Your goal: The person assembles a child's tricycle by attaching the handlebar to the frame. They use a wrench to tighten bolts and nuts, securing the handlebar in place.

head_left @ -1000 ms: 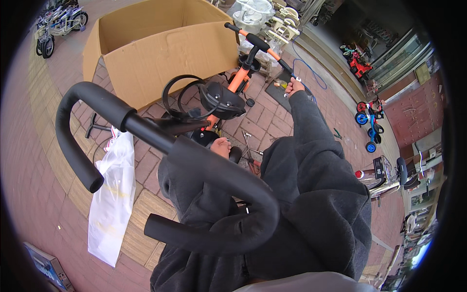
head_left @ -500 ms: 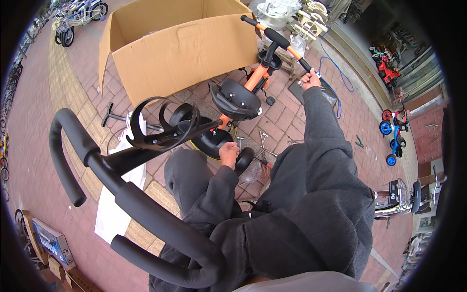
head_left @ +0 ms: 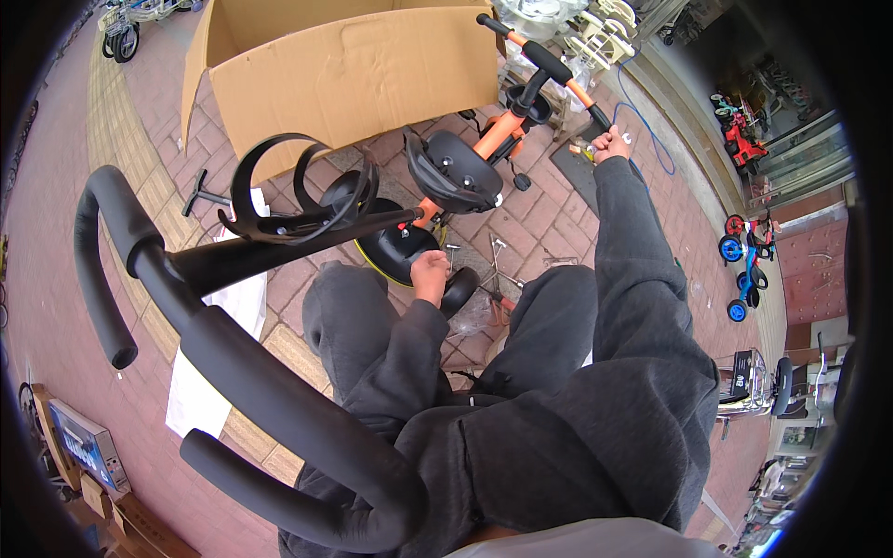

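Observation:
A child's tricycle with an orange frame stands between my knees and the carton. Its black seat faces up. A black push bar with foam-covered handle runs toward me on the left. My right hand is closed at the end of the handlebar grip; a small silver wrench sticks out of the fist. My left hand is closed beside the rear wheel, its fingers curled; what they hold, if anything, is hidden. Ring-shaped black holders sit on the push bar.
A large open carton stands behind the tricycle. A T-handled tool and metal tools lie on the brick paving. A blue hose curves at the right, near a blue tricycle. White plastic sheeting lies at the left.
The view has shifted a little, and the push bar's handle sits farther left and the tricycle slightly right in the picture. Both hands keep their places by the handlebar end and rear wheel.

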A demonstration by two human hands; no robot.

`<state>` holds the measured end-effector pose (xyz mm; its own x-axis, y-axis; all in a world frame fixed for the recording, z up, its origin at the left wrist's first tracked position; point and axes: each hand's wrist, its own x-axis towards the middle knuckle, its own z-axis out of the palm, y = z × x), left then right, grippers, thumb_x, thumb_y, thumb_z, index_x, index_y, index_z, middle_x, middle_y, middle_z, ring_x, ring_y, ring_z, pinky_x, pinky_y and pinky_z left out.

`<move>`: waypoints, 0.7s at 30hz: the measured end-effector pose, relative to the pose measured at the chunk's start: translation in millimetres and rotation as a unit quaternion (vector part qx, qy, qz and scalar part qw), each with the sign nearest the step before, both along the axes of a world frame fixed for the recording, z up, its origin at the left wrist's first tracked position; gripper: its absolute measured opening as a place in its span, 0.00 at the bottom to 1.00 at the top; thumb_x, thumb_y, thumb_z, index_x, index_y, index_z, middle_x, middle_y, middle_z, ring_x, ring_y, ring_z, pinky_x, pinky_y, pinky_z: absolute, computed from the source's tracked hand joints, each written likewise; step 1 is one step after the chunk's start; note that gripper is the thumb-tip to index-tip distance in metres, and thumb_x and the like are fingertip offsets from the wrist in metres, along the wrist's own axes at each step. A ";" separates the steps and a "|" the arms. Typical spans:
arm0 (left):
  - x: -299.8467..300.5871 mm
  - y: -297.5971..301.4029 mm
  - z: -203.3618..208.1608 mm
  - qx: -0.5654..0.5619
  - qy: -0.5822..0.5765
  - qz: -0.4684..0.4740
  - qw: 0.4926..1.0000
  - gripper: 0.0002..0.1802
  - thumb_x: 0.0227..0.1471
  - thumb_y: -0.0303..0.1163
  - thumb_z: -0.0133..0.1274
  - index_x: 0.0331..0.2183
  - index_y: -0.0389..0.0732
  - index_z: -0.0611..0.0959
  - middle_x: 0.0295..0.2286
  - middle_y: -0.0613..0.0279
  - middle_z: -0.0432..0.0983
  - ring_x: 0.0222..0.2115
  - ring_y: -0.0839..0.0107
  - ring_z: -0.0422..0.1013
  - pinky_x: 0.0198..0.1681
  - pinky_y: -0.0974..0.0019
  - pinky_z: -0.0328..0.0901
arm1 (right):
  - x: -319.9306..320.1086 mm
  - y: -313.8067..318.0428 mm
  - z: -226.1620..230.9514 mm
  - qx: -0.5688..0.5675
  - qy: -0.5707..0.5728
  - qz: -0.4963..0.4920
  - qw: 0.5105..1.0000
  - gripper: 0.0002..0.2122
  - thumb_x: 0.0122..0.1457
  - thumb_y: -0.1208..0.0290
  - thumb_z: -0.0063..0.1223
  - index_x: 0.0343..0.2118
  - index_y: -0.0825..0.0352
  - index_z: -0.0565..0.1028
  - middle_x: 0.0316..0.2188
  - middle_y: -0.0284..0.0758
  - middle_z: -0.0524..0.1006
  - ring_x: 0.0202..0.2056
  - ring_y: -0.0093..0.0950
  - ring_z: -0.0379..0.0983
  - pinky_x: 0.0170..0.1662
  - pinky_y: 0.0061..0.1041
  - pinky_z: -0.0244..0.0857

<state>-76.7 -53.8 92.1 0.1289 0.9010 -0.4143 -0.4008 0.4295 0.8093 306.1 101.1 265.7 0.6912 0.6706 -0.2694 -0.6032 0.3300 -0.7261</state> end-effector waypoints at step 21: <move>4.5 3.7 -16.8 -0.006 0.021 -0.009 1.000 0.07 0.43 0.21 0.47 0.29 0.33 0.76 0.20 0.64 0.71 0.19 0.78 0.66 0.20 0.76 0.60 | 19.5 -2.0 -1.5 -0.062 -0.092 0.032 0.993 0.09 0.57 0.65 0.48 0.27 0.63 0.63 0.15 0.29 0.60 0.14 0.19 0.50 0.15 0.19 0.46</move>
